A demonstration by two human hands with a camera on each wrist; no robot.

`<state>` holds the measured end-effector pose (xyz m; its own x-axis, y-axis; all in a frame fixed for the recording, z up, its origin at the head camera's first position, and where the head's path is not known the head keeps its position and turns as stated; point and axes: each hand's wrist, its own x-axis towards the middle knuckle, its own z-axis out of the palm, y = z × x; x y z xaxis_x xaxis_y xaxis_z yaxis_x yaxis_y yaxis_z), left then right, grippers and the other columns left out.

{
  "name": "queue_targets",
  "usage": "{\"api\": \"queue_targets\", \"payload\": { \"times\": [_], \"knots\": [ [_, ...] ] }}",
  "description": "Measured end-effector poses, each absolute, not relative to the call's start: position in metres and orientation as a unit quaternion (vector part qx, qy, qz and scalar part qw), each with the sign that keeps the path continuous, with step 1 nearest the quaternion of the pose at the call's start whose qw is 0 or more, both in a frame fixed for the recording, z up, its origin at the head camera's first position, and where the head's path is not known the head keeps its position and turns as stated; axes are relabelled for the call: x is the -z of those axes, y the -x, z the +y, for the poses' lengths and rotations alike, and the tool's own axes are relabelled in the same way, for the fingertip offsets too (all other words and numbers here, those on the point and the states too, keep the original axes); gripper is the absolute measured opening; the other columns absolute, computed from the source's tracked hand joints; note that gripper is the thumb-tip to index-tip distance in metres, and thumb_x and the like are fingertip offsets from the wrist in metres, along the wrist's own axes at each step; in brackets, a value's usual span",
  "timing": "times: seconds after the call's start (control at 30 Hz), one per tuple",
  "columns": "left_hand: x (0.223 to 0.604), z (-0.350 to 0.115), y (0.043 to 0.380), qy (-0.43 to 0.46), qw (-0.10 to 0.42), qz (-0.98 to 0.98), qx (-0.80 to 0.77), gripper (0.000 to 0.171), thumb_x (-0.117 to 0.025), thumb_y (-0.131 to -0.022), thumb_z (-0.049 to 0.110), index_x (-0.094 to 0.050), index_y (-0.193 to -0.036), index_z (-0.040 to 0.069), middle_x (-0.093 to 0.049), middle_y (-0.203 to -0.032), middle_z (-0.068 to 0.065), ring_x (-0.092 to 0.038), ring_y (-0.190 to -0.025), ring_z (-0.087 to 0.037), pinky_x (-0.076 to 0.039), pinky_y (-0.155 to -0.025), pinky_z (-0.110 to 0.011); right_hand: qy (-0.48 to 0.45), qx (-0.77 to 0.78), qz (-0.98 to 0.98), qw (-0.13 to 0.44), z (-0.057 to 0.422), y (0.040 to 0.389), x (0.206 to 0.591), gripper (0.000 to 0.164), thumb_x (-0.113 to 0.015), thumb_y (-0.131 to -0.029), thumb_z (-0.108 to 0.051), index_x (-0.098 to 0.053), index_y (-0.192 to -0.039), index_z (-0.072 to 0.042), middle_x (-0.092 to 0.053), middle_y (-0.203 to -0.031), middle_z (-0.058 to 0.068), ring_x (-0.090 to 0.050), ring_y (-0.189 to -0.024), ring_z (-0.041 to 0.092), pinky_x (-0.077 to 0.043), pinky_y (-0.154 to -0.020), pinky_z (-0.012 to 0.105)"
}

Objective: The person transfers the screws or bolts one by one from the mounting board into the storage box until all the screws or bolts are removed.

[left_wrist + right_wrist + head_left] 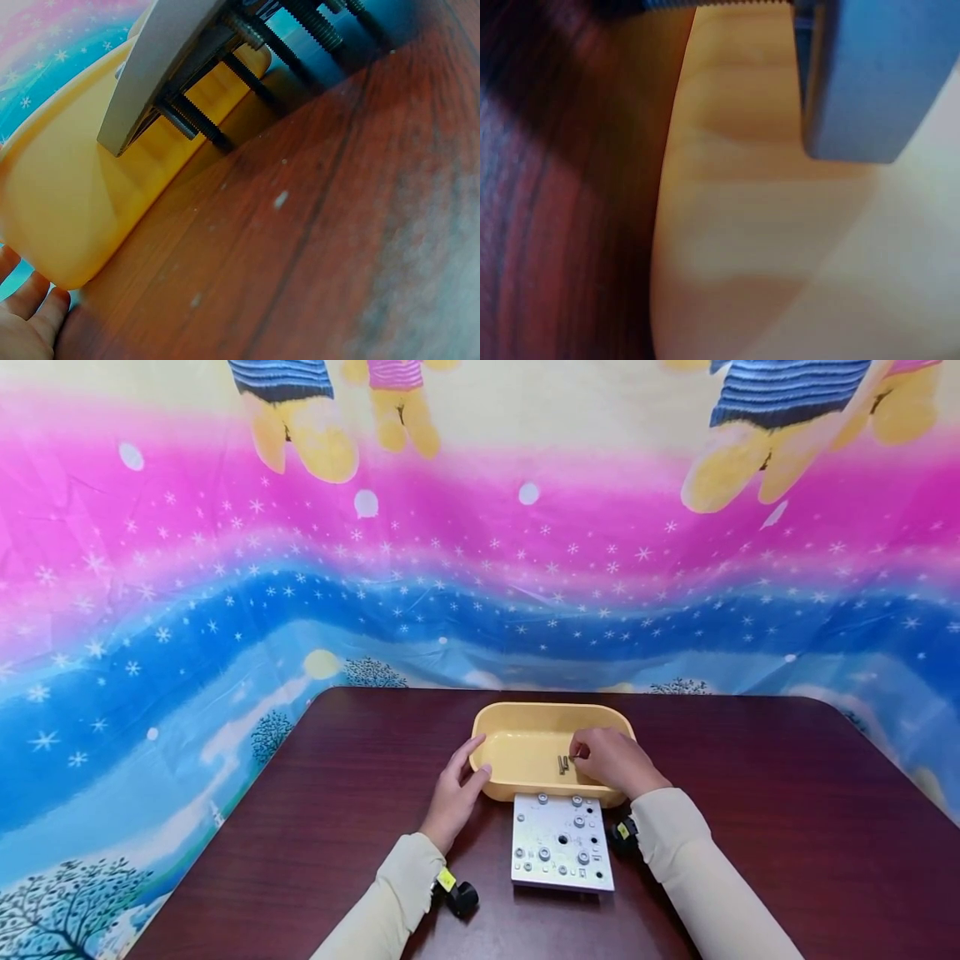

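Note:
A yellow plastic bin (525,768) stands on the table, a few small metal screws (562,765) lying on its floor. My right hand (617,762) reaches over the bin's right side. Its thumb and forefinger pinch what looks like a small screw, mostly hidden by the fingertips. Against the bin's left end rests my left hand (454,795), fingers fairly straight and touching the rim. In the left wrist view, fingertips (51,307) of that hand lie by the bin's lower corner. In front of the bin, a silver metal plate (555,852) carries several socket-head bolts and holes.
Threaded bolts (199,120) stick down under the plate, which sits raised above the dark wooden table (360,752). The plate's far edge is close against the bin's front wall. A printed cloth (450,568) hangs behind the table.

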<state>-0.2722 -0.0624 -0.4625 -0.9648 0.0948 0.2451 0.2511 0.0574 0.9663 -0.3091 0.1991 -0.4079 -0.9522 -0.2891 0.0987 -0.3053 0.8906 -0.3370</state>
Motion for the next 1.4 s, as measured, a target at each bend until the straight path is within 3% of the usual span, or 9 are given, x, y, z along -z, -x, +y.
{"api": "queue_targets", "payload": {
  "times": [0.57, 0.8, 0.97, 1.13, 1.4],
  "knots": [
    [0.462, -0.063, 0.272, 0.113, 0.057, -0.726, 0.675, 0.050, -0.058, -0.096, 0.013, -0.047, -0.144, 0.018, -0.036, -0.152, -0.001, -0.041, -0.134, -0.022, -0.039, -0.103, -0.035, -0.159, -0.197, -0.967, 0.039, 0.199, 0.309, 0.406, 0.009, -0.064, -0.086, -0.012, -0.070, -0.093, -0.013, -0.064, -0.085, -0.001, -0.056, -0.076, 0.016, -0.049, -0.071, 0.037],
    [0.436, -0.063, 0.252, 0.120, 0.042, -0.722, 0.680, 0.051, -0.056, -0.096, 0.009, -0.044, -0.145, 0.008, -0.031, -0.154, -0.013, -0.037, -0.137, -0.030, -0.037, -0.104, -0.038, -0.190, -0.242, -0.949, 0.068, 0.200, 0.304, 0.401, 0.013, -0.061, -0.088, -0.006, -0.069, -0.098, -0.006, -0.065, -0.087, 0.002, -0.058, -0.077, 0.017, -0.050, -0.070, 0.035],
    [0.433, -0.064, 0.252, 0.129, 0.039, -0.726, 0.674, 0.051, -0.056, -0.097, 0.011, -0.043, -0.145, 0.008, -0.029, -0.155, -0.014, -0.035, -0.138, -0.030, -0.038, -0.105, -0.037, -0.215, -0.239, -0.943, 0.091, 0.199, 0.296, 0.383, 0.012, -0.064, -0.088, -0.005, -0.070, -0.097, -0.009, -0.066, -0.088, 0.001, -0.060, -0.078, 0.015, -0.051, -0.069, 0.034],
    [0.434, -0.064, 0.254, 0.127, 0.040, -0.728, 0.672, 0.050, -0.055, -0.097, 0.011, -0.043, -0.146, 0.008, -0.031, -0.154, -0.012, -0.035, -0.138, -0.028, -0.036, -0.107, -0.039, -0.255, -0.238, -0.936, 0.057, 0.193, 0.280, 0.362, 0.012, -0.065, -0.087, -0.004, -0.070, -0.095, -0.011, -0.067, -0.084, -0.002, -0.060, -0.076, 0.012, -0.051, -0.069, 0.032],
    [0.434, -0.064, 0.255, 0.126, 0.041, -0.730, 0.671, 0.051, -0.056, -0.097, 0.011, -0.043, -0.146, 0.009, -0.032, -0.154, -0.009, -0.037, -0.137, -0.026, -0.037, -0.106, -0.038, -0.272, -0.220, -0.934, -0.076, 0.174, 0.242, 0.331, 0.019, -0.065, -0.085, -0.005, -0.063, -0.104, -0.009, -0.063, -0.085, -0.001, -0.057, -0.072, 0.011, -0.050, -0.066, 0.029]
  ]
}}
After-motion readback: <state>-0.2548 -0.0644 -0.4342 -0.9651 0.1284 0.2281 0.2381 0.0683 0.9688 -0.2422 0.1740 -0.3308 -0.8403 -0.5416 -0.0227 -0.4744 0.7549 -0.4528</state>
